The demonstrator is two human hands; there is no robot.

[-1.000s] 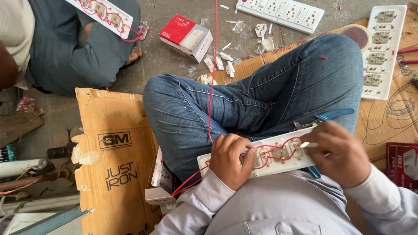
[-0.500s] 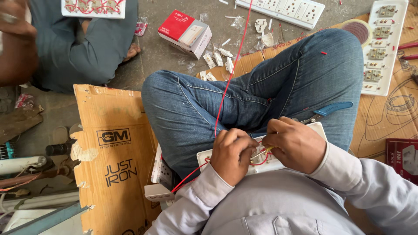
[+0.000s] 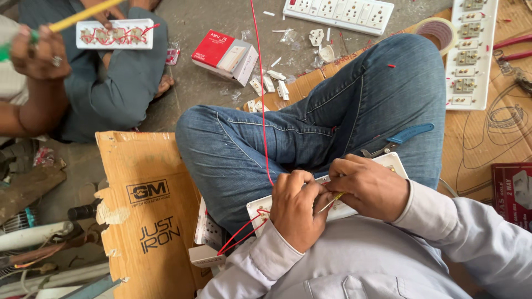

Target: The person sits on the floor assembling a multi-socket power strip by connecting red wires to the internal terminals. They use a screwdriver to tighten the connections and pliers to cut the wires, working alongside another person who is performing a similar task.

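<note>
**Both hands on a white switch board in the lap**

Head view: the person sits cross-legged in blue jeans, with a white switch board [image 3: 354, 194] lying back-side up across the lap, just below the raised knee. The left hand [image 3: 296, 207] curls over the board's middle, fingers bent down onto it, touching a red wire [image 3: 260, 105] that runs from the board straight up out of the top of the picture; more red loops trail out at the board's left end. The right hand [image 3: 368, 188] is closed around a thin yellow-handled tool [image 3: 331, 200], whose tip meets the left fingers on the board (what the tip touches is hidden by the fingers). Blue-handled pliers [image 3: 402, 137] rest on the thigh just above the right hand.

On the floor beyond the knee lie a red and white box [image 3: 224, 55] and small white switch parts [image 3: 271, 84]. A torn cardboard sheet [image 3: 147, 210] lies left of the legs. At top left, another person's hand [image 3: 36, 52] holds a yellow tool near a second wired board [image 3: 114, 34].
</note>
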